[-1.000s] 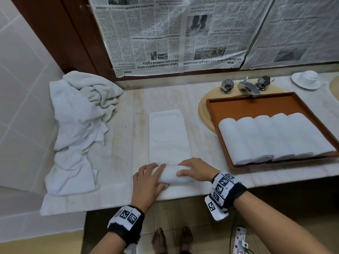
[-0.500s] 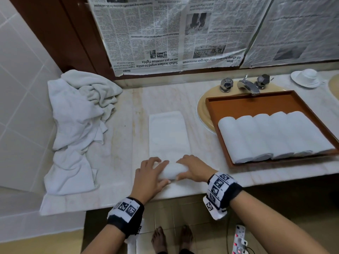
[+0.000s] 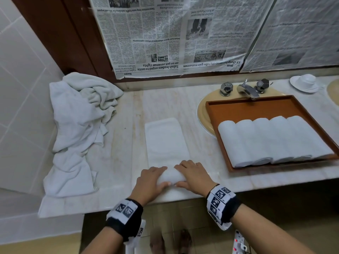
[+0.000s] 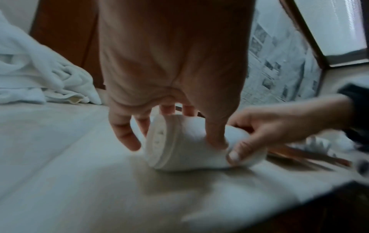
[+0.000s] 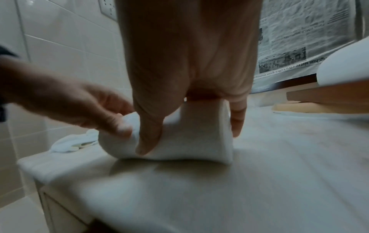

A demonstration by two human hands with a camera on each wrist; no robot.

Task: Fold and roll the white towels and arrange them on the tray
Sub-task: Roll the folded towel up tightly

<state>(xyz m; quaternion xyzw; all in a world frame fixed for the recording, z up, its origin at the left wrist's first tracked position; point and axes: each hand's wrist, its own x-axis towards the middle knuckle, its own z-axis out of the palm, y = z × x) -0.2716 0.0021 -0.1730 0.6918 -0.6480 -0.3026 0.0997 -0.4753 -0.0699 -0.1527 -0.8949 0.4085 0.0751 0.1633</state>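
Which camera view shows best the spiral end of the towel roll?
Left wrist: the roll turns its layered left end to the lens. The right wrist view shows the other end edge-on only; in the head view both hands cover the ends.

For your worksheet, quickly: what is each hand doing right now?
Left hand: fingers curled round the left end of the towel roll.
Right hand: fingers curled round the roll's right end.

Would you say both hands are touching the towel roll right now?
Touching. The left wrist view shows the left hand gripping the towel roll, and the right hand pinching its other end.
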